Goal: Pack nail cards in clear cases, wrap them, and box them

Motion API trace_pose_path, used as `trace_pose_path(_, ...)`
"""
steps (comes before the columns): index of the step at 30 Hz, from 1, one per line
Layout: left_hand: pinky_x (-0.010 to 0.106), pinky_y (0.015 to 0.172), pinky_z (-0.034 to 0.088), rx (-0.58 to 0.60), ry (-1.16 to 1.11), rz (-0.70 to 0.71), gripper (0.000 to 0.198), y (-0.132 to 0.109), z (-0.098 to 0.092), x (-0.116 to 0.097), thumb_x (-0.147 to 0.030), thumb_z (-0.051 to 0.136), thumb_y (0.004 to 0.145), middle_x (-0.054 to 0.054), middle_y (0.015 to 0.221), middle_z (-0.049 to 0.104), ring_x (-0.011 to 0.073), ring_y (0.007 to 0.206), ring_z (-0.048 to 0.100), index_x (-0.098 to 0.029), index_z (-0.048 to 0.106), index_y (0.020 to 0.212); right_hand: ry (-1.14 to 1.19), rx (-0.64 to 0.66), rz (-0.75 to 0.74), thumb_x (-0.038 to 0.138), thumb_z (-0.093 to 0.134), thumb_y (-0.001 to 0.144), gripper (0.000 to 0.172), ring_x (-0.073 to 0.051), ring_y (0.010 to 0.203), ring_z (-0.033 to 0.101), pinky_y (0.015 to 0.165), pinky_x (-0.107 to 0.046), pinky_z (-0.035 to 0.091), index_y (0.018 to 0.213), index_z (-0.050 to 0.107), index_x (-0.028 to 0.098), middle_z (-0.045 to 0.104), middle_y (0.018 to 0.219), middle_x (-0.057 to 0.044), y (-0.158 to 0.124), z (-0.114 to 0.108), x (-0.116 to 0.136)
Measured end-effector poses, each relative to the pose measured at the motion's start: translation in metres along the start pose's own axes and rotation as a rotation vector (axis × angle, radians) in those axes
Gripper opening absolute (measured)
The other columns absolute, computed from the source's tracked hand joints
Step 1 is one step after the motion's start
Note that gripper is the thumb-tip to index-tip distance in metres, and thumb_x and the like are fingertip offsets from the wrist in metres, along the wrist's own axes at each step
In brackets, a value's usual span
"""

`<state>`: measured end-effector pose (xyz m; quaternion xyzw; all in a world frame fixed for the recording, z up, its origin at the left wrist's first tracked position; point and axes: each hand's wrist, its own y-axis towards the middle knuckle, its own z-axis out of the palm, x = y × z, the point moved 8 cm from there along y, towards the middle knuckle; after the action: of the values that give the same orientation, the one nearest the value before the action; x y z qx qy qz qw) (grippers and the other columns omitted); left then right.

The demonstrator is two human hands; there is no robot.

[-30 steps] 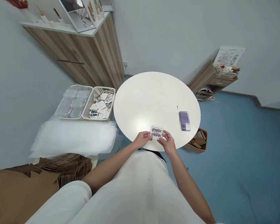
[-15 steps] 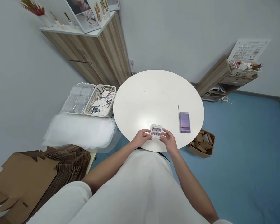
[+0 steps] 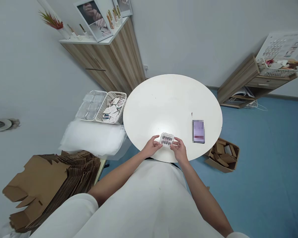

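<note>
Near the front edge of a round white table (image 3: 173, 99), a small clear plastic case (image 3: 167, 139) with press-on nails in two rows is held between both hands. My left hand (image 3: 151, 146) pinches its left side, thumb at the lower corner and index finger near the upper one. On the opposite side, my right hand (image 3: 179, 149) grips the case with thumb and fingers. The case looks closed, though its catch is too small to make out. To the right on the table lies a purple rectangular item (image 3: 198, 131), blurred out.
Left of the table are a basket of cards (image 3: 114, 107), a tray of clear cases (image 3: 90, 105), stacked translucent sheets (image 3: 93, 137) and flattened cardboard boxes (image 3: 47, 178). A carton of cardboard pieces (image 3: 222, 155) stands on the floor at right. Cabinets (image 3: 124, 53) line the wall.
The head view has shifted and turned slightly, so the surroundings sit differently in the picture. Both hands keep hold of the case in nearly the same place; the left index finger has lifted a little.
</note>
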<state>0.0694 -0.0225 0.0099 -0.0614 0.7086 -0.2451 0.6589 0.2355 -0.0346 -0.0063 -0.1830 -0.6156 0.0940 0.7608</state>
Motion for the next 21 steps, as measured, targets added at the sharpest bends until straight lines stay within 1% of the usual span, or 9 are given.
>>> trace_pose_path(4, 0.031, 0.082, 0.039, 0.034, 0.11, 0.075, 0.068, -0.007, 0.01, -0.013, -0.032, 0.068, 0.066, 0.006, 0.093, 0.063, 0.0181, 0.089, 0.057, -0.024, 0.039, 0.126, -0.021, 0.03, 0.009, 0.033, 0.066, 0.062, 0.053, -0.015, 0.072, 0.058, 0.075, -0.037, 0.046, 0.11, 0.046, 0.026, 0.057, 0.091, -0.002, 0.004, -0.004, 0.002)
trace_pose_path(6, 0.033, 0.085, 0.039, 0.02, 0.174, 0.099, 0.067, -0.01, 0.012, -0.017, -0.032, 0.068, 0.067, 0.007, 0.101, 0.061, 0.0191, 0.093, 0.056, -0.026, 0.039, 0.127, -0.037, 0.052, 0.008, 0.034, 0.065, 0.063, 0.054, -0.016, 0.074, 0.058, 0.076, -0.038, 0.046, 0.111, 0.044, 0.026, 0.057, 0.093, -0.003, 0.005, -0.003, 0.001)
trace_pose_path(8, 0.034, 0.087, 0.039, -0.019, 0.22, 0.117, 0.064, -0.011, 0.011, -0.019, -0.031, 0.066, 0.068, 0.008, 0.108, 0.058, 0.019, 0.094, 0.056, -0.027, 0.04, 0.126, -0.042, 0.073, 0.007, 0.035, 0.064, 0.064, 0.054, -0.016, 0.076, 0.059, 0.077, -0.038, 0.046, 0.112, 0.043, 0.026, 0.056, 0.094, -0.003, 0.006, -0.002, 0.002)
trace_pose_path(11, 0.034, 0.087, 0.041, -0.096, 0.223, 0.139, 0.063, -0.007, 0.004, -0.022, -0.03, 0.067, 0.067, 0.009, 0.113, 0.054, 0.0169, 0.089, 0.056, -0.025, 0.042, 0.125, -0.043, 0.072, 0.024, 0.033, 0.063, 0.065, 0.054, -0.016, 0.078, 0.059, 0.077, -0.036, 0.046, 0.114, 0.042, 0.027, 0.054, 0.095, -0.002, 0.006, 0.0, 0.004)
trace_pose_path(14, 0.033, 0.086, 0.043, -0.13, 0.181, 0.173, 0.063, -0.001, -0.005, -0.024, -0.028, 0.07, 0.065, 0.008, 0.111, 0.054, 0.0137, 0.081, 0.057, -0.025, 0.045, 0.123, -0.049, 0.067, 0.034, 0.032, 0.064, 0.065, 0.056, -0.015, 0.077, 0.059, 0.077, -0.036, 0.045, 0.117, 0.042, 0.028, 0.054, 0.098, -0.003, 0.008, 0.004, 0.009)
trace_pose_path(16, 0.033, 0.085, 0.044, -0.133, 0.179, 0.199, 0.058, 0.004, -0.01, -0.026, -0.028, 0.069, 0.066, 0.007, 0.107, 0.055, 0.0123, 0.077, 0.056, -0.024, 0.048, 0.12, -0.076, 0.073, 0.019, 0.032, 0.063, 0.066, 0.058, -0.015, 0.076, 0.059, 0.077, -0.036, 0.046, 0.12, 0.04, 0.029, 0.052, 0.107, -0.005, 0.01, 0.008, 0.013)
trace_pose_path(18, 0.032, 0.084, 0.045, -0.133, 0.197, 0.223, 0.053, 0.007, -0.015, -0.027, -0.028, 0.067, 0.068, 0.006, 0.105, 0.055, 0.0116, 0.075, 0.056, -0.024, 0.05, 0.119, -0.138, 0.077, -0.016, 0.032, 0.061, 0.068, 0.058, -0.015, 0.076, 0.059, 0.076, -0.036, 0.046, 0.122, 0.038, 0.031, 0.047, 0.12, -0.006, 0.012, 0.013, 0.018)
trace_pose_path(21, 0.032, 0.084, 0.046, -0.142, 0.224, 0.254, 0.05, 0.011, -0.027, -0.027, -0.027, 0.063, 0.072, 0.006, 0.105, 0.055, 0.011, 0.076, 0.057, -0.025, 0.049, 0.12, -0.276, 0.095, -0.115, 0.033, 0.057, 0.072, 0.051, -0.016, 0.079, 0.059, 0.075, -0.037, 0.047, 0.121, 0.041, 0.031, 0.04, 0.13, -0.007, 0.017, 0.027, 0.027)
